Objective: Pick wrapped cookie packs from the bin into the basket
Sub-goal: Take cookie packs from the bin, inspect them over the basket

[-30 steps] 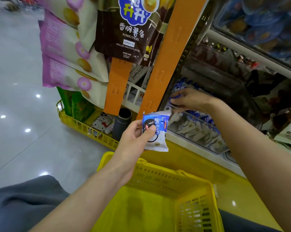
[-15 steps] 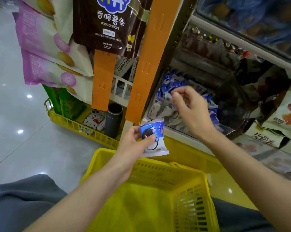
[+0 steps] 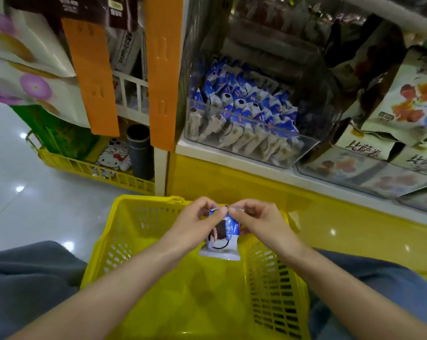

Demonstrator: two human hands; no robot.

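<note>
Placing step: holding cookie pack (image 3: 221,244) above basket (image 3: 276,298), near centre. Pinching top edge with left hand (image 3: 195,224) and right hand (image 3: 264,225), fingertips closed narrow on wrapper. Next, likely: release both pinches, drop inside, reach far right to bin (image 3: 244,138) (plenty left there).

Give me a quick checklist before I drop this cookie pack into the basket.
1. Grip on cookie pack: ok, left hand and right hand both pinch its top edge.
2. Pack over basket: ok, it hangs above the opening.
3. Landing spot: ok, only yellow basket floor shows below it.
4. Wrapper sealed: cannot tell, fingers cover the top seam.
5. Stock in bin for next pick: ok, many packs show inside.
</note>
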